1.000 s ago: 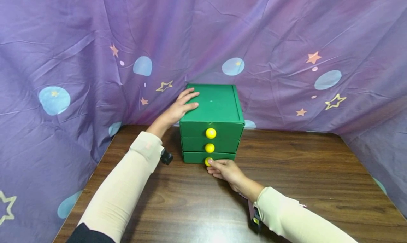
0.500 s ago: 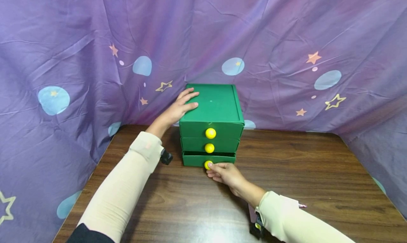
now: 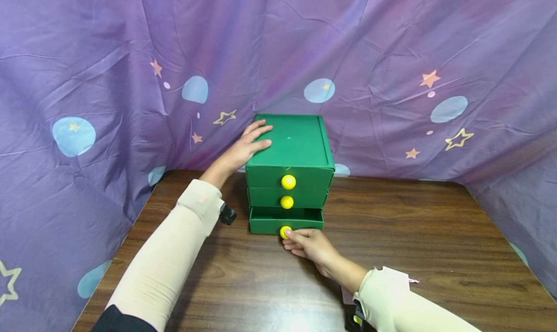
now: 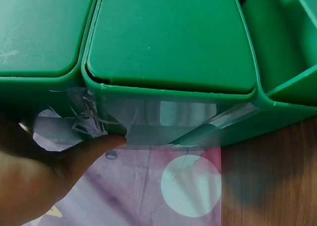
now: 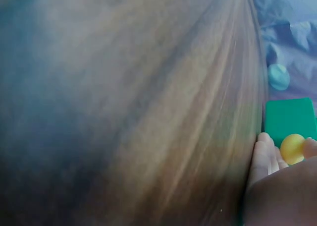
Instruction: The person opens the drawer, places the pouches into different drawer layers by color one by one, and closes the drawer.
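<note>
A green cabinet (image 3: 293,141) of three stacked drawers stands at the back of the table, a round yellow knob on each drawer front. Its bottom drawer (image 3: 265,225) is pulled partway out, showing a dark inside. My right hand (image 3: 313,247) pinches the bottom yellow knob (image 3: 284,232) between thumb and fingers; the right wrist view also has this knob (image 5: 292,148) at the fingertips. My left hand (image 3: 245,148) rests with spread fingers on the left edge of the cabinet top. In the left wrist view its thumb (image 4: 96,149) lies against the cabinet side, by clear tape (image 4: 183,117).
The upper knob (image 3: 288,181) and middle knob (image 3: 286,202) sit on closed drawers. Brown wooden tabletop (image 3: 243,279) extends in front and to both sides. A purple curtain (image 3: 374,47) with stars and blue shapes hangs right behind the cabinet.
The bottom drawer has slid from nearly closed to partway out toward the person, the right hand moving back with its knob. The left hand has stayed on the cabinet.
</note>
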